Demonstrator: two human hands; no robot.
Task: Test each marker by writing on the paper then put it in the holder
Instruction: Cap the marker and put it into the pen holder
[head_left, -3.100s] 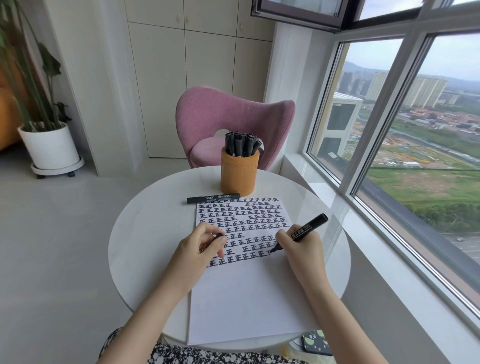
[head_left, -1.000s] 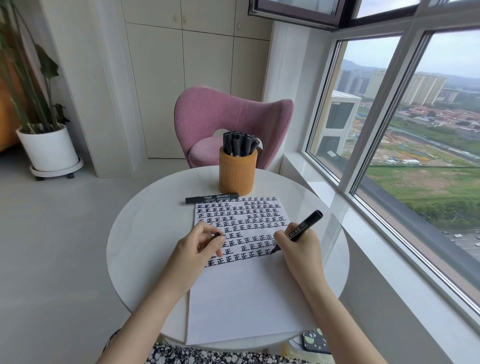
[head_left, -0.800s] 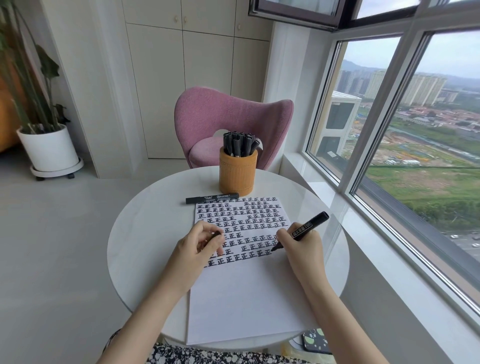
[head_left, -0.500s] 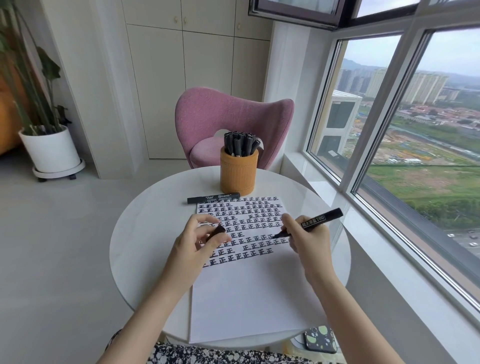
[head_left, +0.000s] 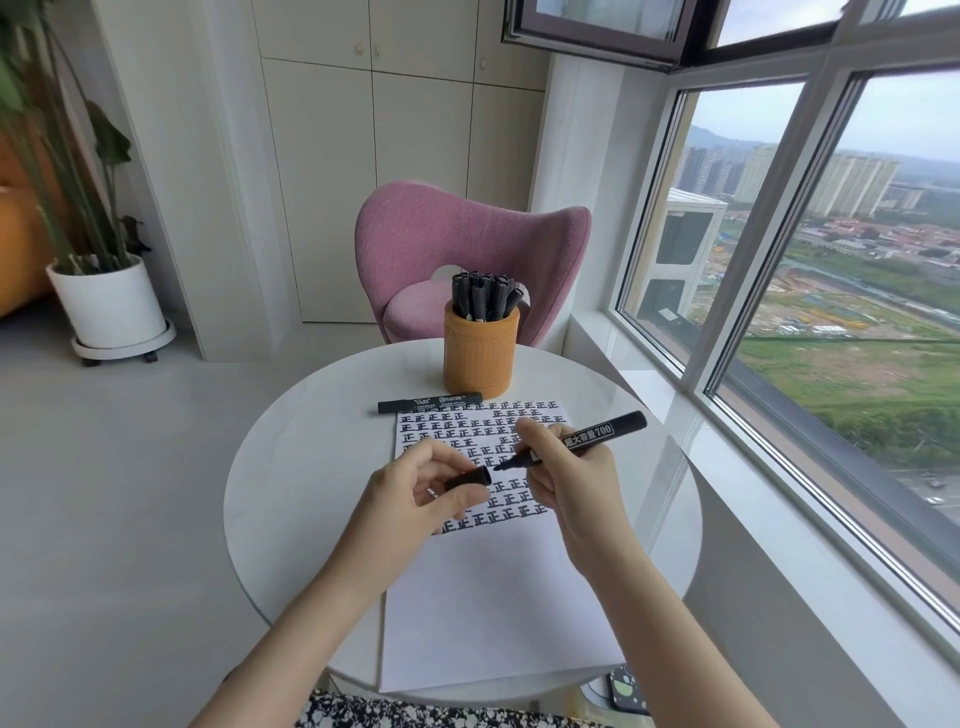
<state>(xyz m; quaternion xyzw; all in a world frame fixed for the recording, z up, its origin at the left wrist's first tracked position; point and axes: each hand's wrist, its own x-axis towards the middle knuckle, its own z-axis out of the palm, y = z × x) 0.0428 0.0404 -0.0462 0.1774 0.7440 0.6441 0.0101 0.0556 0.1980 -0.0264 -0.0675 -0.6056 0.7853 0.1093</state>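
Head view: the right hand (head_left: 566, 467) pinches the marker (head_left: 587, 434) above the paper (head_left: 493, 597) at mid-desk (head_left: 291, 493). The marker's long axis runs from far right to near left, tip leading. The left hand (head_left: 410, 493) pinches the cap (head_left: 467, 477), mouth facing right, just beside the tip and apart from it. Capping will likely need the two axes aligned. The holder (head_left: 480, 353) stands at the far side, beyond both hands.

The marker (head_left: 597, 434) in the right hand (head_left: 571, 478) was smooth black plastic with a faint sheen, as was the cap (head_left: 467, 477) pinched in the left hand (head_left: 410, 493). Under both hands lay matt white paper (head_left: 493, 613) on a glossy, smooth white table (head_left: 291, 493). Beyond the hands, the orange holder (head_left: 480, 353) looked matt and finely ribbed, and the pink chair (head_left: 467, 234) was covered in nubbly cloth.
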